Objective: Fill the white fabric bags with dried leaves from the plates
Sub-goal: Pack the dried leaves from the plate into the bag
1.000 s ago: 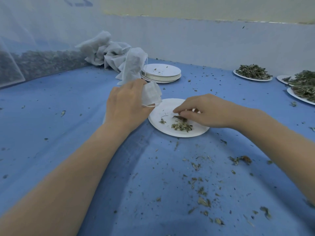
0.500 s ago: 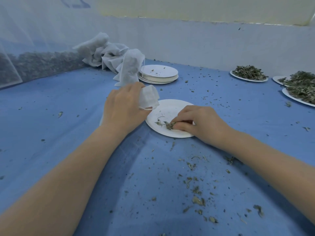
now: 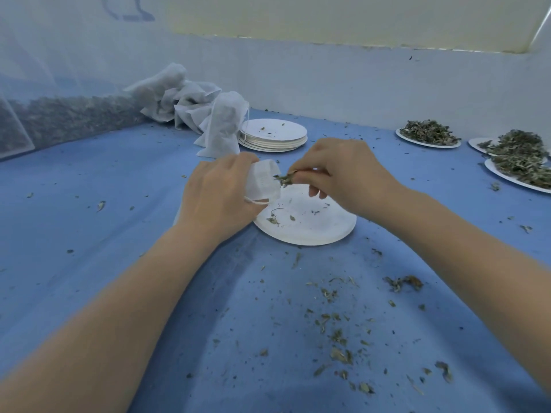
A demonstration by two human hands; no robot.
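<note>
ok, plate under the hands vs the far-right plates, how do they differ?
The near plate is almost bare, with only a few leaf scraps; the far-right plates carry full heaps of dried leaves. The near plate lies under the hands, where the right hand pinches leaves toward the white fabric bag held by the left hand; the far-right plates sit untouched by the wall. All are white, round and flat on the blue cloth.

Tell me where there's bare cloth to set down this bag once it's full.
Bare blue cloth lies left of the left hand, before the mesh bag of leaves. The far right is crowded with heaped plates, and the near cloth is littered with leaf scraps.
</note>
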